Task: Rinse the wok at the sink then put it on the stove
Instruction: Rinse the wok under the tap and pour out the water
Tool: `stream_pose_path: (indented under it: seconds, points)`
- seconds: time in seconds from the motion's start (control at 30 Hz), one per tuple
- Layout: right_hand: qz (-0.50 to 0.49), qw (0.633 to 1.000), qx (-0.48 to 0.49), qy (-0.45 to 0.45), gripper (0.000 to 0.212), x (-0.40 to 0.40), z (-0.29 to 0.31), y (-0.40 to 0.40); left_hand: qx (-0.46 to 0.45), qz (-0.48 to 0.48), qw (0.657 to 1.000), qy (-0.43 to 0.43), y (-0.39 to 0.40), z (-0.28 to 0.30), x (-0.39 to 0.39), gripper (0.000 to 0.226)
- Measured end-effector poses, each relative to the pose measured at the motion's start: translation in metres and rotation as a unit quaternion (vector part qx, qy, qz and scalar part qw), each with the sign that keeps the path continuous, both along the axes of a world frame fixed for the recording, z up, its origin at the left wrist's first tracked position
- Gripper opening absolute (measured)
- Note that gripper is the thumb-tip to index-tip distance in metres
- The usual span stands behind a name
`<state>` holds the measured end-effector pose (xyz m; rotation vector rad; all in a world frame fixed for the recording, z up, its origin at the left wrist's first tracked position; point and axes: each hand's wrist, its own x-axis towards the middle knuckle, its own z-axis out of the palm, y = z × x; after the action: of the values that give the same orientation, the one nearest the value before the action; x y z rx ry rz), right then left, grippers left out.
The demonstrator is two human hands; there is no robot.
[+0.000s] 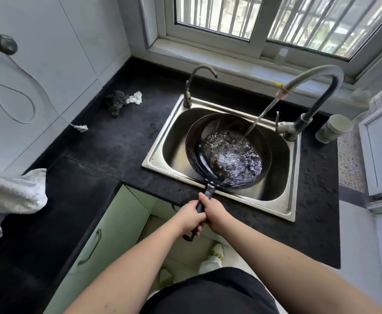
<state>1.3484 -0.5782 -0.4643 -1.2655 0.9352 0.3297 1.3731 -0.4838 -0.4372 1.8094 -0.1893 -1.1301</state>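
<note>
A dark wok [195, 141] sits inside the steel sink [160, 152], half full of churning water. A stream of water falls into it from the tall curved tap [321, 73] at the sink's right. The wok's black handle [209, 192] points toward me over the sink's front rim. My left hand [189, 217] grips the handle near its end. My right hand [213, 210] grips it just ahead, closer to the pan. No stove is in view.
A smaller tap [189, 91] stands at the sink's back left. On the black counter [117, 141] lie a dark scouring pad [116, 102], a white crumpled tissue [136, 98] and a cable end [81, 127]. A white towel [11, 196] lies left; stacked cups [334, 129] stand right.
</note>
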Motion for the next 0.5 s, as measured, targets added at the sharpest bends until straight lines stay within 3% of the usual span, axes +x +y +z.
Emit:
stream_pose_path:
  seconds: [0.23,0.5]
  points:
    - [0.008,0.996,-0.077,0.044,0.04,0.009,0.003,0.003,-0.028,-0.019,0.999,0.029,0.003,0.006,0.008,0.021]
    - [-0.025,0.998,-0.03,0.054,0.037,0.013,0.017,0.005,-0.04,0.019,0.995,0.09,0.002,0.008,0.011,0.02]
